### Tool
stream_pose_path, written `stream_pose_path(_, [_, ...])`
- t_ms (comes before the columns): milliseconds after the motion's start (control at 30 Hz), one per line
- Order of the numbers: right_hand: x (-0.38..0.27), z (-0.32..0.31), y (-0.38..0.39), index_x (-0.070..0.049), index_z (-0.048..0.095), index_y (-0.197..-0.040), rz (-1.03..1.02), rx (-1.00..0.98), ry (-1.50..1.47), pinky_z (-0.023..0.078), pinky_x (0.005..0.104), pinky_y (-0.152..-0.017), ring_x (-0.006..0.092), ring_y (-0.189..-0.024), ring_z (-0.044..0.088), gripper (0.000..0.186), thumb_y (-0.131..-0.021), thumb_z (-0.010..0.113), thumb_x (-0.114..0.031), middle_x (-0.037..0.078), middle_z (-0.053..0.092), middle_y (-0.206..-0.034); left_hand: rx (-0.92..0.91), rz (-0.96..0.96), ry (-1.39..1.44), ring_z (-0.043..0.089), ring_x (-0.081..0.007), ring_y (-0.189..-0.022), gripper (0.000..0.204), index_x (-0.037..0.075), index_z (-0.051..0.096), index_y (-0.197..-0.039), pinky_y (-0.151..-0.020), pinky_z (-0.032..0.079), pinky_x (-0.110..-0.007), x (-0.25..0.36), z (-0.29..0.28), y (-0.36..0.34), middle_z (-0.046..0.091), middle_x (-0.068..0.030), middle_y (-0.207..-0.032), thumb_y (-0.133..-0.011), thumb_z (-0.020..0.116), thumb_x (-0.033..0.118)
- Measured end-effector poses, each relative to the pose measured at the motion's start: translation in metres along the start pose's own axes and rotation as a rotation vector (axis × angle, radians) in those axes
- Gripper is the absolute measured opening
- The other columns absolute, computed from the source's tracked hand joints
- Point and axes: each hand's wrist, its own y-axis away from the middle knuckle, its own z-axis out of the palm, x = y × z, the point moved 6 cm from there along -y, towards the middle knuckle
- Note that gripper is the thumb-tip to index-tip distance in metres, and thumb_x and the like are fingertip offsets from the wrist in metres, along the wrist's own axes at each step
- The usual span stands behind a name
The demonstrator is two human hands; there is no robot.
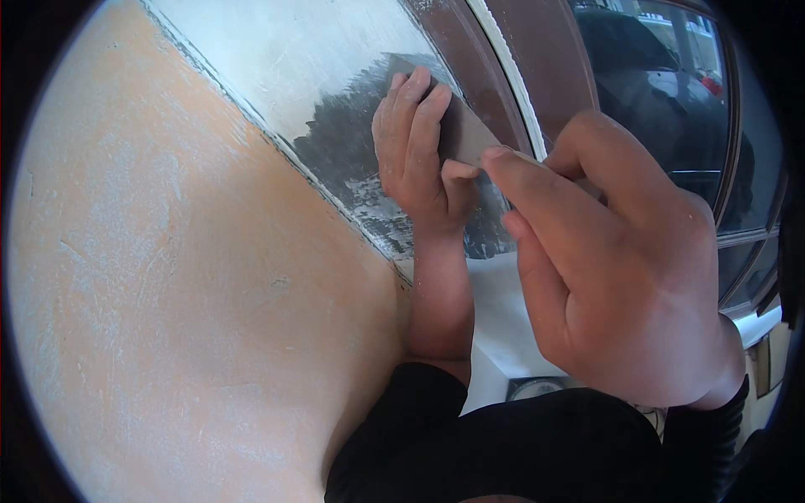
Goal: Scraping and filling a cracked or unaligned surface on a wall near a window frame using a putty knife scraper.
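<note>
Gripping the scraper [471,132] in right fingers [541,191], laying left fingers [407,105] flat atop; likely to skid and gouge the brown trim [471,57] if tilted or overpressed.

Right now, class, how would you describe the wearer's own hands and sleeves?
Both the left hand and right hand are ungloved, with no rings visible. The left sleeve is black, leaving much of the forearm bare; the right sleeve, also black, ends near the wrist.
</note>
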Motion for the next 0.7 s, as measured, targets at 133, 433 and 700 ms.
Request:
stream_pose_path(133, [-0.004,-0.004,0.001,0.004,0.068,-0.109,-0.003,0.016,-0.025,0.047,0.0329,-0.051,0.0254,-0.061,0.061,0.034,-0.075,0.070,0.007,0.012,0.054,-0.084,-0.005,-0.042,0.034,0.060,-0.0434,-0.119,0.065,0.002,0.064,-0.122,-0.100,0.044,-0.053,-0.002,0.000,-0.002,0.064,-0.0200,-0.127,-0.103,0.035,0.057])
stream_pose_path(433, [-0.004,0.000,-0.015,0.004,0.067,-0.109,0.068,-0.140,0.071,0.047,0.0334,-0.050,0.0245,-0.059,0.059,0.037,-0.072,0.070,0.008,0.012,0.051,-0.083,-0.047,-0.029,0.041,0.058,-0.0440,-0.120,0.066,0.001,0.064,-0.120,-0.101,0.043,-0.052,0.000,-0.002,-0.006,0.064,-0.0211,-0.127,-0.103,0.034,0.057])
stream_pose_path(700, [-0.022,0.006,-0.008,0.004,0.067,-0.108,-0.014,-0.085,0.208,0.048,0.0321,-0.051,0.0243,-0.060,0.062,0.035,-0.073,0.068,0.008,0.011,0.053,-0.083,-0.049,-0.058,0.005,0.057,-0.0438,-0.122,0.068,0.000,0.064,-0.120,-0.102,0.043,-0.051,-0.002,-0.003,-0.006,0.063,-0.0203,-0.128,-0.103,0.033,0.059])
